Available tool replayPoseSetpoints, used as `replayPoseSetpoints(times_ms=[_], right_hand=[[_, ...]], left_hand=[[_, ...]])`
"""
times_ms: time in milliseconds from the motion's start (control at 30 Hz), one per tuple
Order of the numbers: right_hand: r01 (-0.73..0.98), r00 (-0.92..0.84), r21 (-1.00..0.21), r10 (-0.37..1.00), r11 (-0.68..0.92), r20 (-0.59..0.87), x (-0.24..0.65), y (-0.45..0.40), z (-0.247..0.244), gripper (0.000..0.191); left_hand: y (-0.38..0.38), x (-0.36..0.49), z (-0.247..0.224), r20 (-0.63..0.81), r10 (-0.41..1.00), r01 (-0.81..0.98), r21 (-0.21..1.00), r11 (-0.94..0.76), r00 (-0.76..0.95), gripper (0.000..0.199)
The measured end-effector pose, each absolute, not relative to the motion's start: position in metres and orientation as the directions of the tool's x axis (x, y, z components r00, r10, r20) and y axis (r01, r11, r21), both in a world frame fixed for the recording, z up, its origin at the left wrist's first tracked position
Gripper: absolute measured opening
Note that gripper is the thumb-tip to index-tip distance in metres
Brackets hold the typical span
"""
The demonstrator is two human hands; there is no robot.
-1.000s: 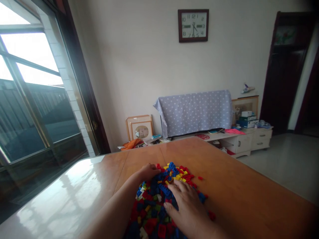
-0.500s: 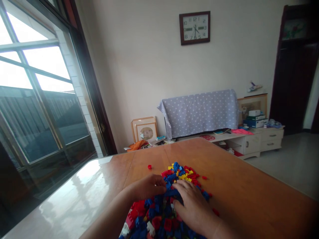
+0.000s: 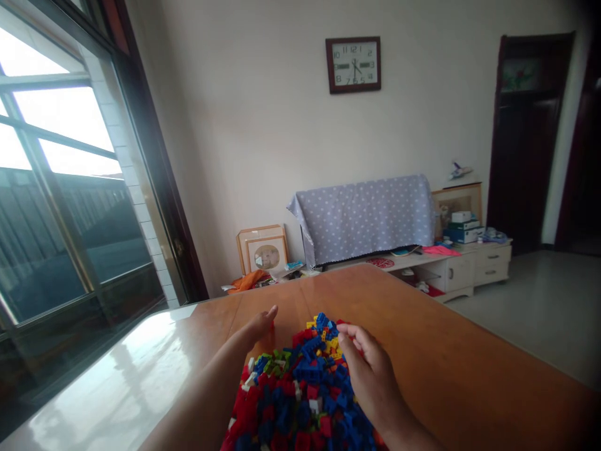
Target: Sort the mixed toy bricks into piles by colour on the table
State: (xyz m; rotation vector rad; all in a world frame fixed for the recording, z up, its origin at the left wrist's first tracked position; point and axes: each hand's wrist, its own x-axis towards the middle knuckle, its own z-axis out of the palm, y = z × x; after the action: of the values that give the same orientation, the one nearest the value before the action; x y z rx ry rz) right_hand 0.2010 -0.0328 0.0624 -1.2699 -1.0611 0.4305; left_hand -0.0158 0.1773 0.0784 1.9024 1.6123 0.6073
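Note:
A large heap of toy bricks (image 3: 300, 401), red, blue, white, green and yellow, spreads over the near middle of the wooden table (image 3: 436, 357). My left hand (image 3: 261, 324) is at the heap's far left edge, thumb raised and fingers apart, with a red brick (image 3: 272, 326) close beside it. My right hand (image 3: 370, 369) lies along the heap's right side, its fingers bent loosely near the yellow bricks (image 3: 332, 348). Nothing can be seen held in either hand.
Beyond the table stands a low white cabinet (image 3: 462, 275) with boxes and a cloth-covered object (image 3: 366, 219). Framed pictures (image 3: 267, 255) lean at the wall under a clock (image 3: 354, 65). A window (image 3: 61, 175) is at the left.
My hands have moved apart: the left went outward to the heap's far left, the right up along its right side. Green bricks now show between them. The view has turned slightly right.

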Motion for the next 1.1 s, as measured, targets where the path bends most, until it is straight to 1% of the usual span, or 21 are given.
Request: replayPoseSetpoints(times_ms=[67, 167, 267, 367, 433, 533, 700, 933, 1100], right_hand=[[0.184, 0.544, -0.937, 0.764, 0.296, 0.348, 0.205, -0.031, 0.063, 0.038], [0.087, 0.584, -0.955, 0.762, 0.285, 0.280, 0.209, -0.030, 0.067, 0.040], [0.023, 0.620, -0.955, 0.745, 0.295, 0.246, 0.212, -0.029, 0.069, 0.040], [-0.036, 0.674, -0.947, 0.708, 0.320, 0.213, 0.216, -0.026, 0.069, 0.039], [-0.046, 0.708, -0.948, 0.680, 0.316, 0.192, 0.220, -0.023, 0.068, 0.039], [-0.038, 0.746, -0.955, 0.644, 0.295, 0.170, 0.229, -0.017, 0.065, 0.039], [-0.031, 0.767, -0.964, 0.625, 0.264, 0.146, 0.243, -0.006, 0.054, 0.040], [0.010, 0.743, -0.984, 0.658, 0.179, 0.127, 0.251, 0.004, 0.036, 0.039], [0.016, 0.725, -0.984, 0.676, 0.175, 0.132, 0.249, 0.004, 0.035, 0.039]], left_hand=[[0.184, 0.001, 0.069, -0.073, 0.973, 0.717, 0.689, -0.108, 0.217, 0.088], [0.191, 0.031, 0.064, -0.106, 0.930, 0.671, 0.721, -0.171, 0.352, 0.090], [0.197, 0.059, 0.068, -0.098, 0.880, 0.626, 0.739, -0.248, 0.464, 0.091], [0.201, 0.083, 0.071, -0.054, 0.858, 0.605, 0.731, -0.314, 0.511, 0.089], [0.202, 0.097, 0.069, -0.046, 0.844, 0.606, 0.717, -0.344, 0.535, 0.086], [0.198, 0.117, 0.060, -0.075, 0.799, 0.614, 0.683, -0.394, 0.597, 0.078], [0.182, 0.133, 0.049, -0.133, 0.711, 0.623, 0.611, -0.489, 0.690, 0.053], [0.138, 0.114, 0.071, -0.183, 0.621, 0.606, 0.538, -0.585, 0.762, 0.036], [0.093, 0.089, 0.087, -0.202, 0.548, 0.567, 0.495, -0.658, 0.812, 0.025]])
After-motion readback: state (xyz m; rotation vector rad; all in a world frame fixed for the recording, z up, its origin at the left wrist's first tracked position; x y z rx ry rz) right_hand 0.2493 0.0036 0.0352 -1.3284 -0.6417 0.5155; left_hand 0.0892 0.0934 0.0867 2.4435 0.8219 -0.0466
